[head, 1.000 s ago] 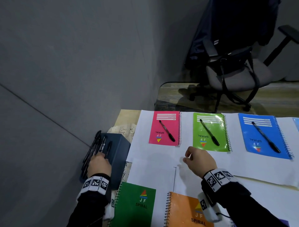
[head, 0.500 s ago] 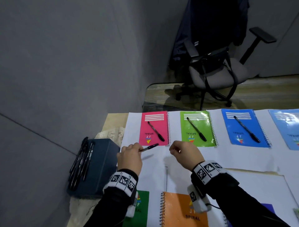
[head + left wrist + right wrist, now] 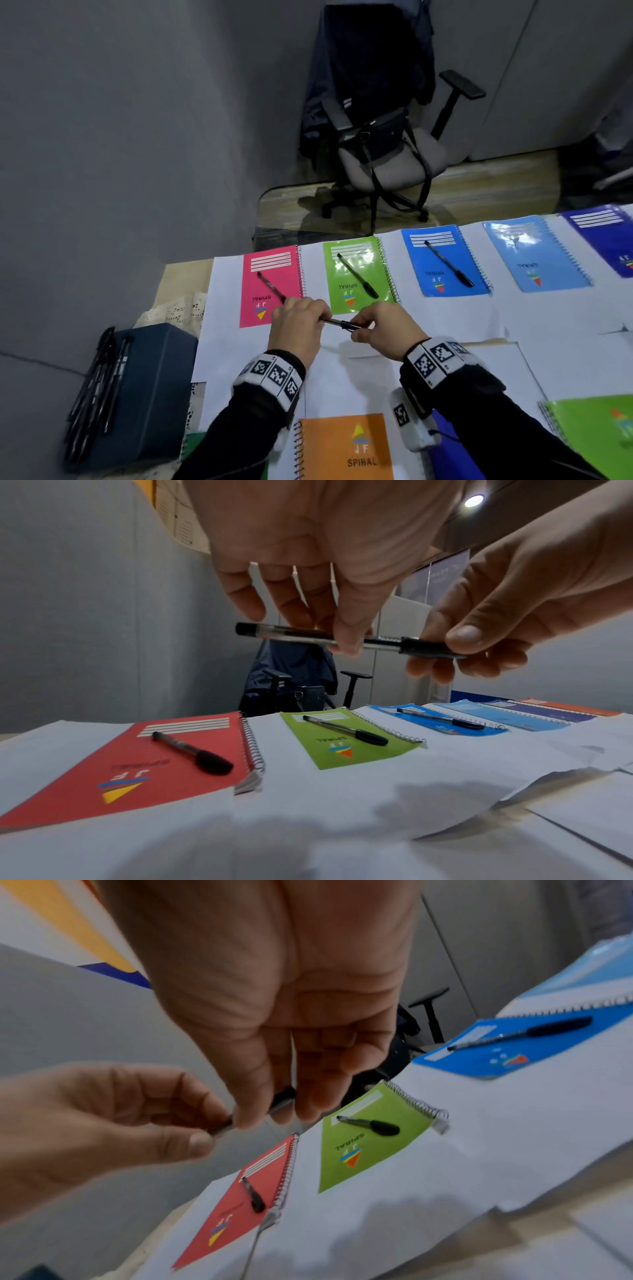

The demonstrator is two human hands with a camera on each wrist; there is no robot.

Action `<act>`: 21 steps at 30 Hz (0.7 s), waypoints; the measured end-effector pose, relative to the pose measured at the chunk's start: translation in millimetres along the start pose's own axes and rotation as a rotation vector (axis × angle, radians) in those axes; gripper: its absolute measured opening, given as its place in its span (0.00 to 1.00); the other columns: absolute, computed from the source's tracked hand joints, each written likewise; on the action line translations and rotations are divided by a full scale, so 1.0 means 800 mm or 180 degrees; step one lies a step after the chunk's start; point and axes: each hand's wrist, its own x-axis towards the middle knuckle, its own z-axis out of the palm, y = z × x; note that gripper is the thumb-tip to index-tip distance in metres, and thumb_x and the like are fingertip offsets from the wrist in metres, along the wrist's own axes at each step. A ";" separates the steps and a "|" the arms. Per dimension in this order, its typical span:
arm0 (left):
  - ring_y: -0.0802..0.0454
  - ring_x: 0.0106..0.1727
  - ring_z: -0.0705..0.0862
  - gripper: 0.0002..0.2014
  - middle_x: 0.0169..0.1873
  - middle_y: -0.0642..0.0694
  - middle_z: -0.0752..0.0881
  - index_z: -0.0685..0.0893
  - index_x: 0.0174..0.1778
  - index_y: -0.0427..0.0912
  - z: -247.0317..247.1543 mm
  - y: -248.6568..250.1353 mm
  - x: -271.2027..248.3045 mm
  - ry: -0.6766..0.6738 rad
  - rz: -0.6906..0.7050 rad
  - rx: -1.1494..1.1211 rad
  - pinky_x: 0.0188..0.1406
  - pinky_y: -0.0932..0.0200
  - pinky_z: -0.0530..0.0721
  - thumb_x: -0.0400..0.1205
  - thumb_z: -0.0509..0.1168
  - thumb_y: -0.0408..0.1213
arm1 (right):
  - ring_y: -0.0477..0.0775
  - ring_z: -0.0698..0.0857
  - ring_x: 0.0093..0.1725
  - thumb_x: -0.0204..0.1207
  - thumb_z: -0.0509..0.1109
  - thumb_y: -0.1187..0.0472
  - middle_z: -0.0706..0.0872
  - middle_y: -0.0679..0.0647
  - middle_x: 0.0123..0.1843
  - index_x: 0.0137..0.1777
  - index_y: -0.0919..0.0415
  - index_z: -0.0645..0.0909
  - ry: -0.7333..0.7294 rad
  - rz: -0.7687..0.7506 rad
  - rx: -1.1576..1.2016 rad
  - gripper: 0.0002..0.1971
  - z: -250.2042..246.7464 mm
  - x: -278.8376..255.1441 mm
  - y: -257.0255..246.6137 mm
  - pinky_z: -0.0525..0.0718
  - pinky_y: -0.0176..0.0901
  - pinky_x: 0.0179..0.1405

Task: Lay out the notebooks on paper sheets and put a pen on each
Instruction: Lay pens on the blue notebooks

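1. Black capped ballpoint pen (image 3: 340, 323) hung above white paper sheets (image 3: 428, 322), pinched by my left hand (image 3: 297, 327) and right hand (image 3: 383, 330).
2. Risk, I judged: a mistimed handover could drop it, missing the pen-less light-blue spiral notebook (image 3: 536, 255).

Dark green notebook (image 3: 195, 445) mostly hidden under left sleeve; pink notebook's pen (image 3: 270, 286) cap covered by left hand (image 3: 298, 329).
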 end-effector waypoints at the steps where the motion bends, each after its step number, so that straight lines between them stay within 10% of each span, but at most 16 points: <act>1: 0.52 0.61 0.73 0.09 0.52 0.57 0.83 0.82 0.53 0.56 0.003 0.009 0.004 0.0004 0.0050 0.0002 0.56 0.55 0.63 0.82 0.62 0.38 | 0.53 0.84 0.50 0.72 0.74 0.56 0.90 0.53 0.51 0.56 0.51 0.88 0.0109 -0.0027 -0.0149 0.12 -0.004 -0.001 0.006 0.80 0.43 0.52; 21: 0.48 0.80 0.59 0.30 0.80 0.47 0.60 0.64 0.79 0.50 0.125 0.226 0.081 -0.0444 0.0026 -0.0328 0.79 0.55 0.59 0.81 0.64 0.44 | 0.55 0.85 0.50 0.71 0.74 0.57 0.88 0.51 0.49 0.49 0.49 0.85 0.0690 0.1008 -0.0364 0.07 -0.129 -0.040 0.241 0.80 0.41 0.42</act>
